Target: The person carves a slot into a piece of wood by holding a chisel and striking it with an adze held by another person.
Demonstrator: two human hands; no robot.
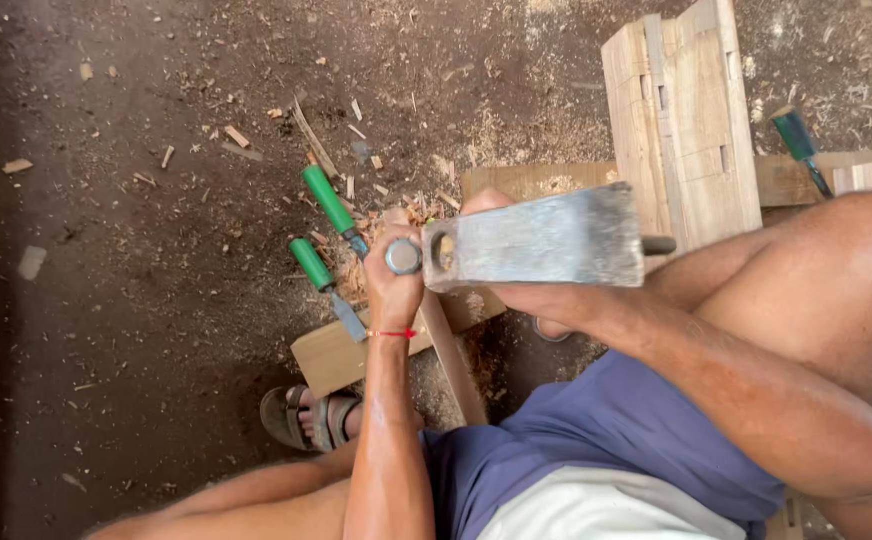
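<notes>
Gripping a chisel handle with a round metal cap (404, 257), left hand (393, 272) wrapped tight around it in a closed fist, red thread on the wrist just below. Touching that cap from the right, the flat grey metal head of a hammering tool (536, 240), held level. Right hand (516, 292) mostly hidden behind and under that head, fingers seemingly curled around it; exact grip cannot be told. Beneath the fists, a narrow wooden strip (453, 365) slanting down toward the body, lying across a flat wooden plank (331, 358). Just left of the fist, two green-handled chisels (328, 198) (312, 264) resting side by side among wood chips. Lower left of the grip, a sandalled foot (311, 418). Beyond the hammering head, up and to the right, a pale wooden block with cut notches (691, 110). Farther right, another green-handled tool (796, 140). All around, dark dirt ground (136, 300) littered with shavings.
</notes>
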